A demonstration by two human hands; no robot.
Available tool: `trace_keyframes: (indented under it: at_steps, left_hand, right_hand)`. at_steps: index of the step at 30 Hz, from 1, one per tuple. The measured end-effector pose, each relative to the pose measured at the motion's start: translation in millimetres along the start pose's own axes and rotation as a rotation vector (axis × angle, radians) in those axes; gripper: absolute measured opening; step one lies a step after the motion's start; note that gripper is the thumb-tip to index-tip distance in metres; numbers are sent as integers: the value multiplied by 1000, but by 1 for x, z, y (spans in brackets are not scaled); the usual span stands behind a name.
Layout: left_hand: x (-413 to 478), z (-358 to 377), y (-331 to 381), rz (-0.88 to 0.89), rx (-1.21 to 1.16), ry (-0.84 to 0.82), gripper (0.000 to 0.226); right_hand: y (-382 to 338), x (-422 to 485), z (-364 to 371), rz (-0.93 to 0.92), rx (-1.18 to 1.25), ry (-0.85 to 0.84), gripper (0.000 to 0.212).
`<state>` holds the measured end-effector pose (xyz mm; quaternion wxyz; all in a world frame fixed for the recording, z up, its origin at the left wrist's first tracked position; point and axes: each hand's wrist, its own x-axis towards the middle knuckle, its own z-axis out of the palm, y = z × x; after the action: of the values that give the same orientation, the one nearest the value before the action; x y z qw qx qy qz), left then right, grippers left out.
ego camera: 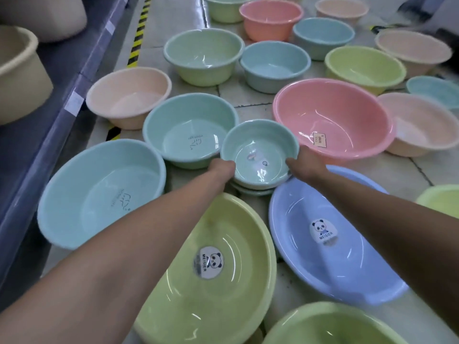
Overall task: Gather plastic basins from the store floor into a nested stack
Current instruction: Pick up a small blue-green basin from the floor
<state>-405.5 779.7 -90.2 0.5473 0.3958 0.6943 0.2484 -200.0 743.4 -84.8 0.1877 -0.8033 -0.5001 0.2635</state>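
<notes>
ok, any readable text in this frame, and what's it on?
"MEISIER": panda sticker, yellow-green basin.
"MEISIER": panda sticker, lavender basin.
Blurred: price tag in the pink basin; prints in the large teal basin and medium teal basin; sticker in the small teal basin; shelf labels.

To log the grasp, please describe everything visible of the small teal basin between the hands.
The small teal basin is round, glossy plastic with a rolled rim, a pale label and a small ring mark on its floor. It is upright, empty, and nested in a lower basin whose rim shows beneath. The left hand grips its left rim, the right hand its right rim.
</notes>
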Motion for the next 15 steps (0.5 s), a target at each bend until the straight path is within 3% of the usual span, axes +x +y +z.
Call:
trace_keyframes:
  at_steps: [5, 8, 11, 15]
  left_hand:
    - [1, 10, -11, 51, 69, 25, 41]
    - [-5, 11, -15, 162, 269, 81, 49]
    - [-5, 7, -18, 133, 428, 105, 41]
    - [2, -4, -16, 100, 348, 108, 35]
  right_hand:
    - [22, -7, 11, 101, -350, -110, 31]
    - [22, -14, 20, 77, -501, -38, 22]
    - [12, -15, 25, 114, -340, -63, 20]
    - [7, -20, 21, 178, 121, -61, 29]
